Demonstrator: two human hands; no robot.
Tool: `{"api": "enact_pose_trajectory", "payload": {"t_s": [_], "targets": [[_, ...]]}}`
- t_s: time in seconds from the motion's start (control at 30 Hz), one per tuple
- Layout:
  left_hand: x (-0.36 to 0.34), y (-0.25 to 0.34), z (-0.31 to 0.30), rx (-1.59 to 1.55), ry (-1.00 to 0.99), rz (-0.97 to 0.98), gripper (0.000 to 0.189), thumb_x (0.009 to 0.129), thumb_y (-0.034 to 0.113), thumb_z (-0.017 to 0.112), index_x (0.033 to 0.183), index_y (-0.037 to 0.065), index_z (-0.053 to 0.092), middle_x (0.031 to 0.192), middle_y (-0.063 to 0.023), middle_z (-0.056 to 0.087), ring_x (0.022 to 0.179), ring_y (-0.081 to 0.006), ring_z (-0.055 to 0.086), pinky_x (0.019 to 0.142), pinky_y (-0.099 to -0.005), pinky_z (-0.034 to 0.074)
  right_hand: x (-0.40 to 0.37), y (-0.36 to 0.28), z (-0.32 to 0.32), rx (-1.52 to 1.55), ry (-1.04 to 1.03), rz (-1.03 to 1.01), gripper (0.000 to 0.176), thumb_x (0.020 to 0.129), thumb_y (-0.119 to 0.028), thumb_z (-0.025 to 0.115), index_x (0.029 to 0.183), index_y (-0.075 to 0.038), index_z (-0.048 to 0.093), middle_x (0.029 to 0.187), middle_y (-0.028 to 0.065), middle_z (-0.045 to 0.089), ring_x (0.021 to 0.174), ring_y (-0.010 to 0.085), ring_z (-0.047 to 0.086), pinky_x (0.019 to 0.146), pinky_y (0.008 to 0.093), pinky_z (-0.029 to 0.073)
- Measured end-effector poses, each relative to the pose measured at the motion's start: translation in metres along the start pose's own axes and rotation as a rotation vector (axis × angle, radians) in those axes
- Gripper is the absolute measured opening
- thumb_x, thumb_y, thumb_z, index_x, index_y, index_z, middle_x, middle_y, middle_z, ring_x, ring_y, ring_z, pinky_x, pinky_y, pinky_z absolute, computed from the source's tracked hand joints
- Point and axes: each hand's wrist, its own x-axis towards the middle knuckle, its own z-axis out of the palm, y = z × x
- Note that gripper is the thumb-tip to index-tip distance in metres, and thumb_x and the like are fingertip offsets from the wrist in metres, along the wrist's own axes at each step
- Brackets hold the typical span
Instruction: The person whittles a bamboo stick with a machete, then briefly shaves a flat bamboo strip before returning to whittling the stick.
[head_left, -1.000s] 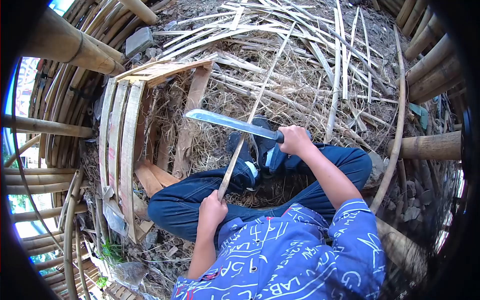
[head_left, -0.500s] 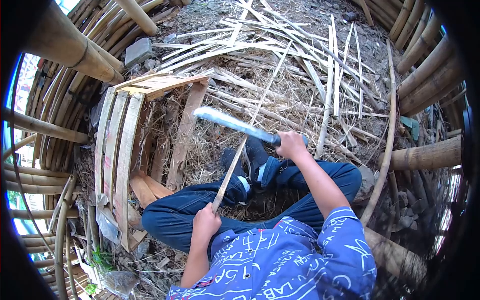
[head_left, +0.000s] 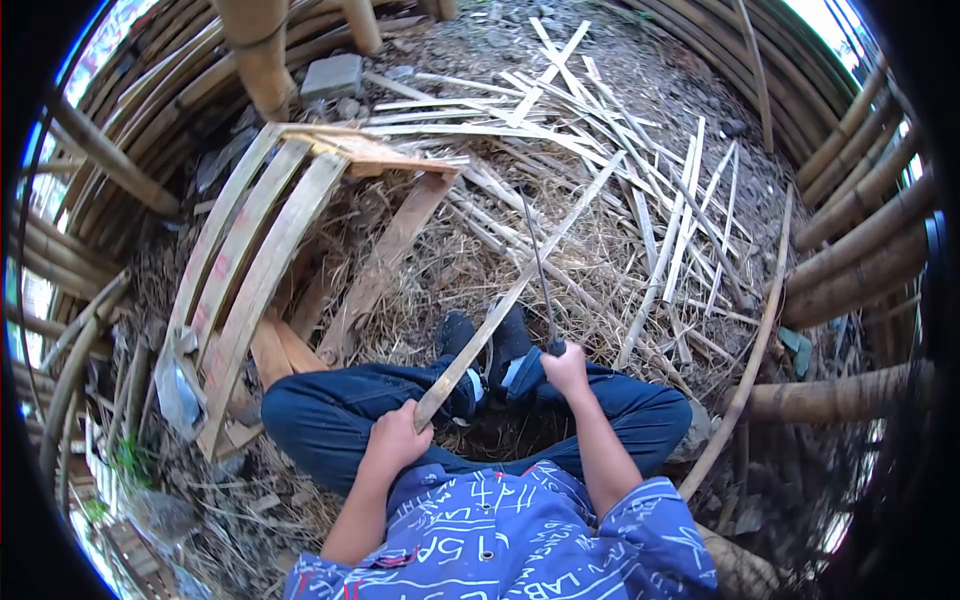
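Note:
My left hand (head_left: 399,438) is closed round the lower end of a long bamboo strip (head_left: 505,302), which slants up and away to the right between my knees. In my right hand (head_left: 567,369) is the dark handle of a machete (head_left: 542,275). Its blade points forward, seen nearly edge-on as a thin dark line, and crosses the strip in this view. Below the strip are my dark shoes (head_left: 511,336), between my bent legs in blue jeans.
A slatted wooden crate (head_left: 255,265) stands on the left beside my knee. Loose bamboo strips (head_left: 685,215) lie in a pile ahead, over shavings (head_left: 440,260) on the soil. A grey block (head_left: 332,76) sits behind the crate. Bamboo poles (head_left: 840,402) enclose both sides.
The machete has come down and turned from pointing left to pointing forward, its blade now edge-on. My right hand moved lower. The strip is still in my left hand; the view has shifted.

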Motion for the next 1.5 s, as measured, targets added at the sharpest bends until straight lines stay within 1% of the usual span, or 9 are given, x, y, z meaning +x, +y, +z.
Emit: {"api": "enact_pose_trajectory", "payload": {"t_s": [0.03,0.17,0.2,0.5,0.77,0.97,1.03,1.33,1.5], "targets": [[0.0,-0.002,-0.001,-0.024,-0.014,0.033,0.031,0.079,0.029,0.067,0.092,0.002,0.058,0.081,-0.0257,0.067,0.08,-0.0438,0.065,0.075,-0.0528,0.052,-0.019,-0.013,0.001,0.085,-0.02,-0.008,0.016,0.067,-0.012,0.064,0.067,0.003,0.056,0.057,0.0115,0.057,0.053,0.0175,0.052,0.055,0.0389,0.045],[-0.002,-0.001,-0.001,-0.033,-0.012,-0.005,0.028,0.078,0.024,0.066,0.094,0.002,0.058,0.084,-0.0256,0.067,0.081,-0.0431,0.065,0.075,-0.0521,0.052,-0.07,-0.029,0.007,-0.051,-0.153,-0.108,0.015,0.068,-0.011,0.063,0.07,0.003,0.058,0.06,0.0183,0.058,0.054,0.029,0.057,0.056,0.0401,0.045],[-0.002,0.001,-0.004,-0.043,-0.025,-0.015,0.028,0.078,0.023,0.066,0.095,0.002,0.059,0.083,-0.0253,0.067,0.081,-0.0432,0.065,0.075,-0.0523,0.052,-0.078,-0.037,0.005,-0.141,-0.242,-0.086,0.019,0.071,-0.016,0.066,0.079,0.001,0.063,0.07,0.0236,0.064,0.074,0.0439,0.064,0.065,0.047,0.05],[-0.004,-0.005,-0.001,-0.046,0.027,-0.018,0.027,0.076,0.021,0.067,0.093,0.001,0.059,0.081,-0.0226,0.068,0.079,-0.04,0.067,0.074,-0.0495,0.054,-0.029,-0.062,-0.003,-0.73,-0.197,-0.262,0.02,0.073,-0.025,0.068,0.08,-0.007,0.063,0.078,0.0218,0.067,0.079,0.0415,0.066,0.073,0.0515,0.052],[-0.007,-0.01,0.0,-0.039,0.022,0.047,0.024,0.077,0.02,0.064,0.091,0.002,0.061,0.08,-0.0217,0.068,0.08,-0.0385,0.067,0.074,-0.0484,0.053,0.103,-0.019,-0.049,-0.634,0.044,0.022,0.024,0.073,-0.02,0.06,0.082,-0.001,0.071,0.084,0.0255,0.068,0.081,0.0422,0.066,0.076,0.0494,0.052],[-0.003,-0.006,-0.008,-0.141,-0.026,-0.008,0.024,0.076,0.019,0.062,0.091,0.001,0.061,0.082,-0.0237,0.067,0.081,-0.0408,0.066,0.076,-0.0494,0.052,0.106,-0.032,-0.044,-0.691,0.036,0.008,0.022,0.073,-0.02,0.062,0.083,-0.003,0.071,0.086,0.0255,0.068,0.085,0.0435,0.065,0.081,0.0509,0.051],[-0.002,-0.007,-0.008,-0.148,-0.046,-0.021,0.023,0.076,0.019,0.062,0.09,0.001,0.061,0.082,-0.0242,0.067,0.081,-0.0416,0.065,0.076,-0.0498,0.052,0.093,-0.031,-0.035,-0.685,0.071,-0.126,0.02,0.073,-0.02,0.062,0.082,-0.004,0.07,0.084,0.0247,0.068,0.085,0.0431,0.066,0.081,0.0506,0.051],[-0.009,0.0,-0.023,-0.233,-0.164,-0.057,0.023,0.081,0.02,0.061,0.093,0.0,0.06,0.085,-0.0269,0.065,0.086,-0.0455,0.062,0.078,-0.0512,0.05,0.154,-0.006,-0.076,-0.637,0.081,0.122,0.023,0.075,-0.02,0.061,0.085,-0.001,0.07,0.084,0.0241,0.069,0.085,0.0408,0.067,0.08,0.047,0.053],[-0.01,0.001,-0.026,-0.238,-0.19,-0.094,0.023,0.082,0.019,0.062,0.093,-0.001,0.06,0.084,-0.0279,0.064,0.085,-0.0463,0.061,0.075,-0.0505,0.049,0.128,-0.03,-0.055,-0.631,0.045,-0.048,0.024,0.076,-0.023,0.063,0.085,-0.001,0.069,0.082,0.0245,0.068,0.083,0.0414,0.067,0.078,0.0491,0.052]]}}
